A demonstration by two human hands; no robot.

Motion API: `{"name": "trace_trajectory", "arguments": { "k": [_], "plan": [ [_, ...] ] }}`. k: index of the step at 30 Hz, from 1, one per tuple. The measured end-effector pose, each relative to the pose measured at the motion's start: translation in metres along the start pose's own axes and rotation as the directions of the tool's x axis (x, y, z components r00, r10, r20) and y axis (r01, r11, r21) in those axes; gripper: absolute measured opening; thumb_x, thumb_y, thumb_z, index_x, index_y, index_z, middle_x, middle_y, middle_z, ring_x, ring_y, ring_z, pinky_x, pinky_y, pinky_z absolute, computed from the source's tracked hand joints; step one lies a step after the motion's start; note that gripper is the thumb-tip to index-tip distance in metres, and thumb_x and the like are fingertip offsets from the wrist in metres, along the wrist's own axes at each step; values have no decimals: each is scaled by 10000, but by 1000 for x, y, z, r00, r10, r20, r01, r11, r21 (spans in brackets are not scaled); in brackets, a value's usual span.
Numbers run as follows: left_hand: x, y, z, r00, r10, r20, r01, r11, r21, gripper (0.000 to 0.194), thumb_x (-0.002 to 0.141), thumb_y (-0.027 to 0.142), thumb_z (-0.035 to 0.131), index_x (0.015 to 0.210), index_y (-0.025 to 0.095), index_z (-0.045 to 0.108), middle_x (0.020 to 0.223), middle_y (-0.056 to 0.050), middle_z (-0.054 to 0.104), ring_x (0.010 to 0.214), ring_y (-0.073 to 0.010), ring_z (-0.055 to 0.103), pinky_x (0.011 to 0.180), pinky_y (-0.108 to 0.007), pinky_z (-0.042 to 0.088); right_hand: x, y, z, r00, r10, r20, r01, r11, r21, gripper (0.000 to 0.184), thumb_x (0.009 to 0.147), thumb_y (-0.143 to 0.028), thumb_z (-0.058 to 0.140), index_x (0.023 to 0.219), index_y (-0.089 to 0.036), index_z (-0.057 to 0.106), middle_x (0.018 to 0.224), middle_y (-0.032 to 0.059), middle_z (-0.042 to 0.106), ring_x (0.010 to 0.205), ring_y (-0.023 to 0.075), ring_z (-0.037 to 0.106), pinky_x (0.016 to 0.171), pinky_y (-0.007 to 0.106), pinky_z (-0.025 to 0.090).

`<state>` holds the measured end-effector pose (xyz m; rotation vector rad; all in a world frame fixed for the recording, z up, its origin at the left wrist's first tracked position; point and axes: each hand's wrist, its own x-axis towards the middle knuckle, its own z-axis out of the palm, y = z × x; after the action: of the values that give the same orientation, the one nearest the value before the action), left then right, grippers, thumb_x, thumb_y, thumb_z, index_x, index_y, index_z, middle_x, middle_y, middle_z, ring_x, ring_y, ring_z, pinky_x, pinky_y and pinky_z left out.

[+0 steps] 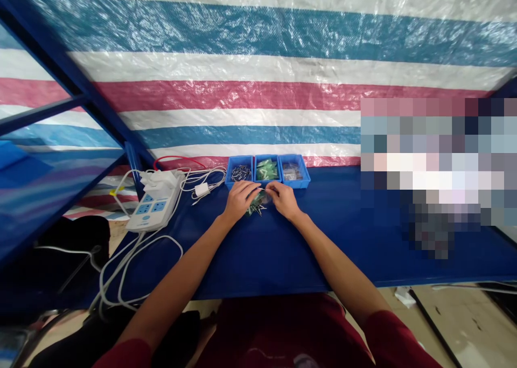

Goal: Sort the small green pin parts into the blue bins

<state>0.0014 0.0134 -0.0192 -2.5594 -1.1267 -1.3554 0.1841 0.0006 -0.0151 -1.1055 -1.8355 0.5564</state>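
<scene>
My left hand and my right hand are close together over the blue table, just in front of three small blue bins. The fingers of each are pinched. A thin whitish piece shows between the fingertips, too small to name. Below them lies a small pile of green and dark thin pieces, partly hidden by my left hand. Dark, metallic slim pieces fill the left bin. Green pieces lie in the middle bin, and clear or greyish ones in the right bin.
To the left, a white power strip with plugs sits among looped white cables. A white adapter lies nearer the bins. Striped sheeting hangs behind the blue table. The right side is pixelated.
</scene>
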Motion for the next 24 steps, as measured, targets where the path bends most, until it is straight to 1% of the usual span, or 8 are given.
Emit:
{"name": "trace_trajectory", "arguments": {
  "k": [3,6,10,13,17,19,22,24],
  "plan": [
    [0,-1,2,1000,-3,-18,2,1000,-31,221,937,335,520,942,200,695,870,-54,714,842,-185,642,807,-340,466,-2,0,4,999,29,-35,-28,999,34,193,890,-268,466,838,-188,634,771,42,673,694,173,608,687,267,462],
    [-1,-2,3,999,-12,-39,10,999,-42,216,940,315,517,873,196,685,816,-43,707,792,-174,632,783,-326,458,-2,2,6,996,49,-79,-46,998,32,207,885,-303,488,862,-187,658,828,57,690,708,177,612,704,283,474],
    [0,-3,2,998,-17,-53,16,1000,-19,209,942,300,510,859,187,664,802,-44,696,777,-172,621,770,-316,452,-1,1,6,993,35,-115,-30,999,40,206,881,-311,512,875,-184,674,861,64,693,708,173,612,703,286,482],
    [8,-3,0,997,-7,-71,7,1000,1,217,947,300,497,851,181,651,798,-46,688,771,-171,613,770,-311,454,7,-2,4,991,27,-129,-25,999,23,210,890,-313,514,863,-183,676,854,63,691,707,171,610,700,281,481],
    [25,-3,-1,995,-17,-97,20,999,31,239,958,305,470,856,171,640,812,-56,677,791,-173,607,786,-310,461,20,-4,2,990,-2,-144,-1,1000,-20,216,905,-317,508,866,-180,670,847,58,690,706,167,603,704,278,473],
    [29,-5,1,995,-9,-101,14,999,47,241,960,307,467,860,168,637,812,-56,674,790,-171,605,788,-310,464,24,-1,3,988,-29,-154,24,999,-29,229,914,-326,503,857,-178,668,834,57,687,694,165,597,701,277,470],
    [24,-10,4,995,2,-98,3,999,50,241,963,306,466,875,165,641,813,-53,674,787,-164,609,779,-299,474,24,6,6,984,-80,-158,74,996,-41,245,926,-337,492,845,-182,662,831,55,681,681,163,591,691,275,466],
    [18,-14,4,997,25,-69,-23,999,36,235,961,304,472,892,167,650,817,-50,680,787,-160,617,774,-291,483,22,10,9,981,-112,-159,104,993,-58,236,929,-332,494,841,-186,658,830,54,676,685,164,592,682,274,462]
  ]
}}
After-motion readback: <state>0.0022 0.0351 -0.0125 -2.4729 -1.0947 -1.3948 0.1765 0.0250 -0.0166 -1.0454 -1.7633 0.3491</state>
